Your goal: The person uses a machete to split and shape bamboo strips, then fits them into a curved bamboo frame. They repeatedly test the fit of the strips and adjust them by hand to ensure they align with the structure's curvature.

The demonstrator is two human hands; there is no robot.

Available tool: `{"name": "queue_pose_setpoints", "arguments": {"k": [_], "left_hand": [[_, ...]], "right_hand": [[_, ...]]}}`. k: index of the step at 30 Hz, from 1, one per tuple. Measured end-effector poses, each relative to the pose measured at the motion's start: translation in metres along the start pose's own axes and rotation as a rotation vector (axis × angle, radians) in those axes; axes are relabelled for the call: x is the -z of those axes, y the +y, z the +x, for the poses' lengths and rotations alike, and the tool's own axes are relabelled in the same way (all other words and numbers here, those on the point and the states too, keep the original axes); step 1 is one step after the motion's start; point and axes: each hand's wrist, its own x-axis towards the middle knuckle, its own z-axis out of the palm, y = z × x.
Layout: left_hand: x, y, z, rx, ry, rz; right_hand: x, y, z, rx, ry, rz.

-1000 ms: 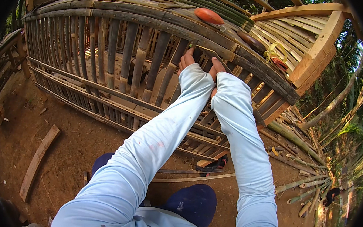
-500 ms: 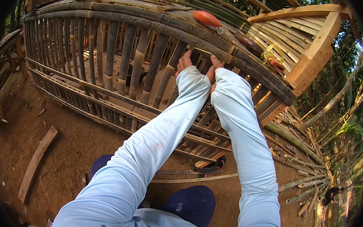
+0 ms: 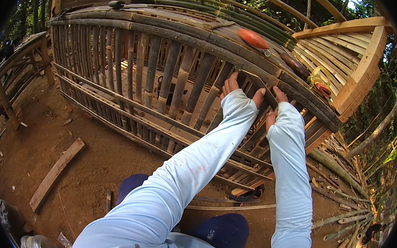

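My left hand (image 3: 232, 85) is raised to the underside of the top rail (image 3: 177, 33) of a bamboo railing, its fingers up and its thumb apart on the right. My right hand (image 3: 276, 106) is just right of it, index finger up by the rail and thumb lower. A dark bamboo slat (image 3: 263, 84) with a pale cut edge slants between the hands under the rail, and the fingers of both hands appear to grip it. The palms are turned away, so the exact hold is partly hidden. Upright dark slats (image 3: 199, 86) stand left of my hands.
On the ledge beyond the rail lie an orange-red elongated object (image 3: 253, 38), a dark brown one (image 3: 295, 65) and a yellow strap (image 3: 321, 77). A wooden post (image 3: 361, 67) rises at right. A board (image 3: 57, 173) lies on the dirt floor; cut bamboo poles (image 3: 347, 224) lie at lower right.
The view has shifted, so the railing appears farther right and lower. My hands have moved slightly apart, and more of the slanted slat shows between them.
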Motion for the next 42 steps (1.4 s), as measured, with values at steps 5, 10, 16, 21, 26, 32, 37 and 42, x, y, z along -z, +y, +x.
{"name": "queue_pose_setpoints", "arguments": {"k": [5,10,16,21,26,32,37,42], "left_hand": [[0.008,-0.003,0.005,0.006,-0.023,0.064],[0.008,-0.003,0.007,-0.035,0.023,0.055],[0.010,0.006,0.006,-0.014,-0.012,0.057],[0.009,0.005,0.006,-0.031,-0.032,0.049],[0.034,0.014,-0.016,0.038,-0.060,0.161],[0.095,0.069,-0.016,0.696,-0.125,-0.353],[0.142,0.116,0.018,0.890,0.053,-0.419],[0.201,0.143,0.049,0.869,0.184,-0.419]], "right_hand": [[-0.021,0.081,-0.044,0.133,0.353,-0.117],[-0.032,0.111,-0.069,0.052,0.316,-0.131],[-0.036,0.132,-0.062,0.117,0.389,-0.200],[-0.029,0.146,-0.057,0.176,0.345,-0.139],[-0.011,0.125,-0.071,0.089,0.144,0.017],[0.022,0.027,-0.105,0.005,-0.194,0.332],[0.027,-0.053,-0.116,-0.110,-0.493,0.534],[0.047,-0.108,-0.078,0.034,-0.693,0.748]]}}
